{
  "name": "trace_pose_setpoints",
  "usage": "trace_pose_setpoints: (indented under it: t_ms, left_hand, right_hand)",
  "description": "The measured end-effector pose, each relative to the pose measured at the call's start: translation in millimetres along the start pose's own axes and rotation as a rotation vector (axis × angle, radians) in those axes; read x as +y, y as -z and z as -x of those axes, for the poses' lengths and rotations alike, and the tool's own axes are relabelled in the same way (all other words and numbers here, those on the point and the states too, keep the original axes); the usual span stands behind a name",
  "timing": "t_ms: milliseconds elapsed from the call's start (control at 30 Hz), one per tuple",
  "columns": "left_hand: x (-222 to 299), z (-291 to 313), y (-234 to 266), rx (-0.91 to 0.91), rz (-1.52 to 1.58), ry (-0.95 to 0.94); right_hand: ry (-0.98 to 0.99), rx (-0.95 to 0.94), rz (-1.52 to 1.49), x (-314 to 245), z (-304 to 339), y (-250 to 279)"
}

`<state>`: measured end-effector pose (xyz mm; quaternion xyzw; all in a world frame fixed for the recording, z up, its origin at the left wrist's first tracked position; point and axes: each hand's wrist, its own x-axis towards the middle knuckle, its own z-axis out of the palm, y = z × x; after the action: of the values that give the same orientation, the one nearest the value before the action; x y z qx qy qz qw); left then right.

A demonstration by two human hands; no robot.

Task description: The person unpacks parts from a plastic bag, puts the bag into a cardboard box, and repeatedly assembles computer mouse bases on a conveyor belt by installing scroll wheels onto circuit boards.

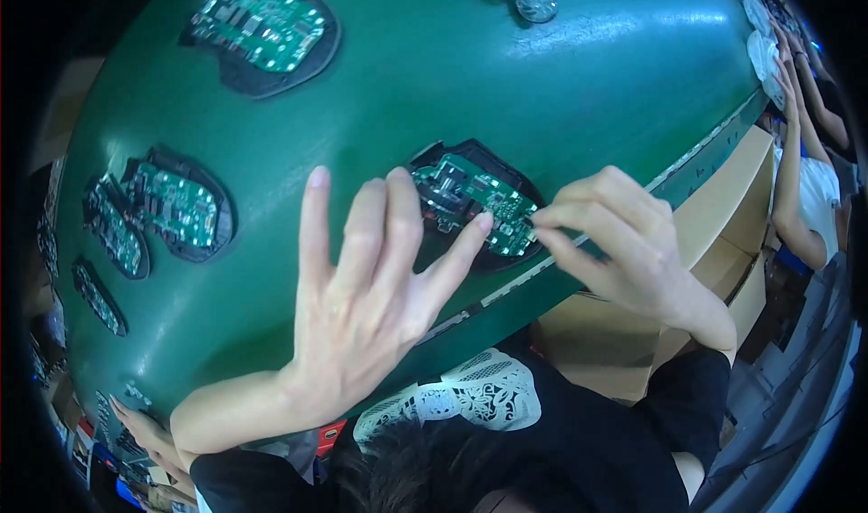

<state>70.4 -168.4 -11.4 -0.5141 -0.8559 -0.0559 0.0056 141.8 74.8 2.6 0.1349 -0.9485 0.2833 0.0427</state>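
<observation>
In front of me, near the table's edge, a green circuit board [493, 197] lies in a black curved shell [479, 151]. My left hand [357, 305] is spread out at its left side. The left thumb tip rests on the board, and the other fingers reach away over the table. At the board's right end, my right hand [624, 242] pinches with thumb and forefinger. Whatever is between those fingertips is too small or hidden to make out.
More boards in black shells lie on the green table [407, 88]: one at the far left [262, 29], several at the left [181, 207]. Two small round parts [535, 7] sit at the back. A cardboard box [723, 210] stands beside the table's edge. Other people's hands [787, 79] work at right and lower left.
</observation>
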Motion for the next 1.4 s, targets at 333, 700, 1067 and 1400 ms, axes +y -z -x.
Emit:
trace_pose_setpoints:
  t_ms: [333,700,1067,1400]
  left_hand:
    - [-0.8,3.0,-3.1,-0.045,-0.004,-0.001]
    - [-4.7,3.5,-2.9,-0.022,0.04,-0.017]
    - [-25.9,4.3,31.7,-0.105,0.308,-0.058]
    - [-98.6,-41.8,48.2,0.081,-0.167,0.361]
  right_hand:
    - [-0.075,0.044,-0.063,-6.1,7.5,-29.0]
    - [0.024,0.017,0.082,-14.1,6.5,-19.8]
    - [0.094,-0.003,0.363,-49.8,9.8,-13.6]
    - [-0.185,-0.046,0.388,-16.9,29.2,10.1]
